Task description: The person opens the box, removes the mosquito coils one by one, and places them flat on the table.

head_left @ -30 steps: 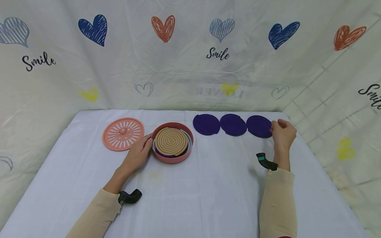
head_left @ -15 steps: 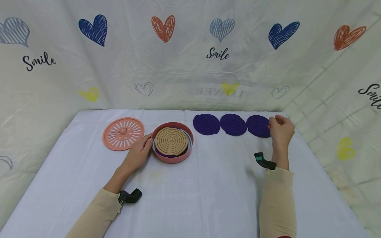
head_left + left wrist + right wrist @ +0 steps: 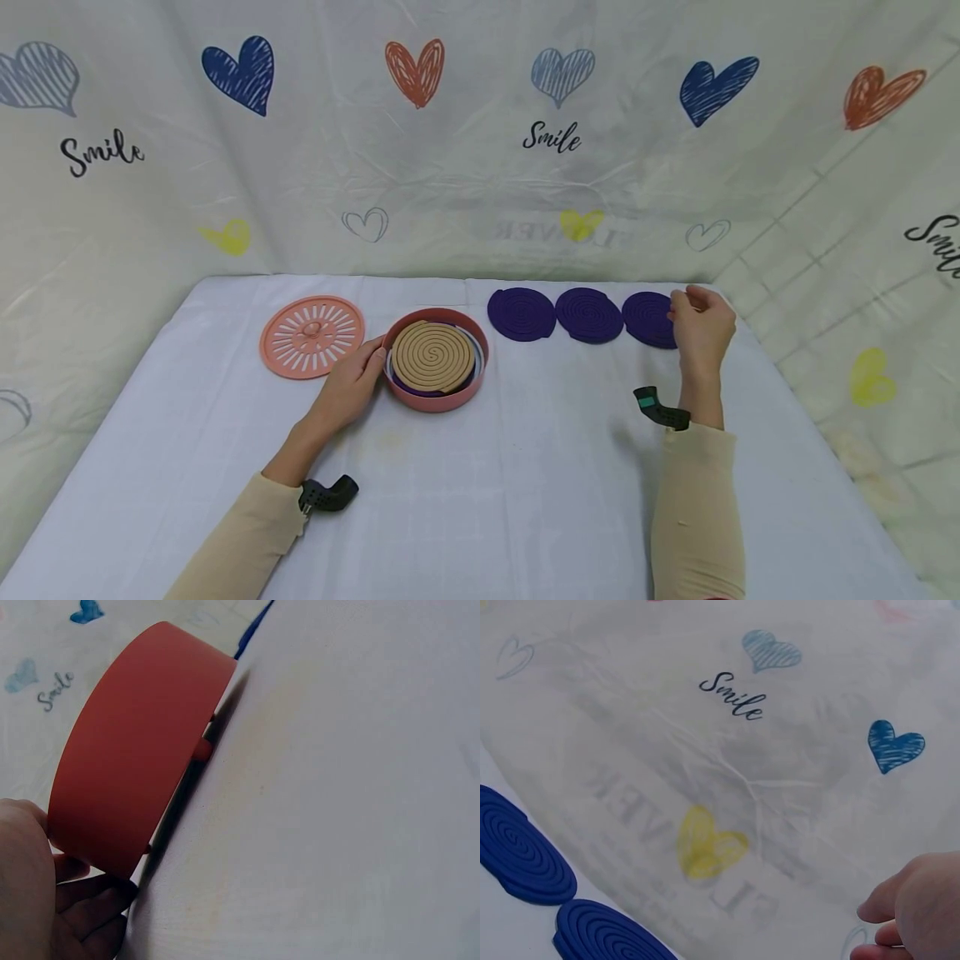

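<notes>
My left hand grips the left rim of a round, reddish-pink mosquito coil box, thumb at the rim. The left wrist view shows fingers at the lower edge of its wall, near small feet. Inside lies a tan mosquito coil over a dark purple one. My right hand hovers by the rightmost purple coil, hiding its right end. Its fingers are loosely curled, and nothing shows between them in the right wrist view. Two more purple coils, the left one and the middle one, lie flat alongside.
A pink slotted lid with a central knob lies left of the box, close to my left hand. White cloth covers the table. Behind it hangs a curtain printed with hearts and words.
My right hand has lifted slightly away from the camera and drifted left over the rightmost purple coil, covering more of its edge. The left hand, box and coils stay in place.
</notes>
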Motion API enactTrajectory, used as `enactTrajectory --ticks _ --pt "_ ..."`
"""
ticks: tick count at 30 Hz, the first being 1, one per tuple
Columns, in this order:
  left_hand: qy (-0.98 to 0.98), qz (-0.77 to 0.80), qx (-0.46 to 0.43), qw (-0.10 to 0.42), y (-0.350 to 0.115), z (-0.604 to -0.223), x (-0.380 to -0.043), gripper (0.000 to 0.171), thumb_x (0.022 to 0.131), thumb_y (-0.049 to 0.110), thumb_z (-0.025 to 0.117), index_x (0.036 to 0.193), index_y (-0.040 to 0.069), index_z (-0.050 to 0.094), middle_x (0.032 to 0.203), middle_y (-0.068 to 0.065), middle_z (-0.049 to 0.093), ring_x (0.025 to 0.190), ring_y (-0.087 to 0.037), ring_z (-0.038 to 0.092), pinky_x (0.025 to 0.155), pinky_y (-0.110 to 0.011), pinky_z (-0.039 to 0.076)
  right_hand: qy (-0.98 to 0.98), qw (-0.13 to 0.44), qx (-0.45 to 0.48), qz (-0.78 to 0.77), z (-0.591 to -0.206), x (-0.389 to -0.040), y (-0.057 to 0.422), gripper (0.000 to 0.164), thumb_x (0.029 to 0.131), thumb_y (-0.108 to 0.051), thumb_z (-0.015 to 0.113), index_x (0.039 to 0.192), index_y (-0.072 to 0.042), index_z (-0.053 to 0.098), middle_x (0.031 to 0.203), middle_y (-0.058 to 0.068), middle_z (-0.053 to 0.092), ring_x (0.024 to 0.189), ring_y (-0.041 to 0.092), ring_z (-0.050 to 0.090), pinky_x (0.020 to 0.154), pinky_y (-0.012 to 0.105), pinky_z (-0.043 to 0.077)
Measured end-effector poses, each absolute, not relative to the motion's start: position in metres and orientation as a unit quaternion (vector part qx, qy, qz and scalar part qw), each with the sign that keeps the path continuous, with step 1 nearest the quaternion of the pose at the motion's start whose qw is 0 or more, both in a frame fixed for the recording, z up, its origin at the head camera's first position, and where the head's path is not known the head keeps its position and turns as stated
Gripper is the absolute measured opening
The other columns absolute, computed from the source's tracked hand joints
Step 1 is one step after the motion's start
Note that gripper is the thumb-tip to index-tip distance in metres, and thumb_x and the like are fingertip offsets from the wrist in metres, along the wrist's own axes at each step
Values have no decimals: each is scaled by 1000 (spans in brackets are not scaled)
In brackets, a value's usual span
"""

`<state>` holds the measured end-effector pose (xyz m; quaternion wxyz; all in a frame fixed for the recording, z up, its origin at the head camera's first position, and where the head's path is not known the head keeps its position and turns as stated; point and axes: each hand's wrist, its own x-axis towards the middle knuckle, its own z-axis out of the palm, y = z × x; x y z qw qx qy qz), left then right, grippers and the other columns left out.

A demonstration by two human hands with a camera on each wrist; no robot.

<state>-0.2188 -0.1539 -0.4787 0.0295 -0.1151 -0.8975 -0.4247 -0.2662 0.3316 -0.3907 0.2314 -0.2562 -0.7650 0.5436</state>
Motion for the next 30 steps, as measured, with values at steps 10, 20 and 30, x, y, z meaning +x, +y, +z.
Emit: enactTrajectory --ticks 10,20,30 --pt "-897 -427 -110 22 -154 -478 -219 54 108 42 35 153 12 43 152 -9 51 145 -27 44 118 -51 37 -778 240 -237 530 -384 -264 320 44 96 -27 62 133 -4 63 88 -19 56 72 -6 59 64 3 50" --pt "-897 -426 -116 33 -154 -480 -221 53 108 42 36 151 12 45 150 -10 53 144 -27 45 118 -51 38 -783 258 -217 523 -383 -266 314 42 95 -25 62 129 -3 65 85 -19 57 71 -5 62 63 4 51" --pt "-898 -423 -115 32 -154 -480 -220 53 108 42 35 152 13 45 151 -9 53 144 -27 45 117 -51 38 -801 240 -218 503 -377 -263 305 45 97 -30 59 135 -8 62 118 4 66 77 -9 59 72 7 52"
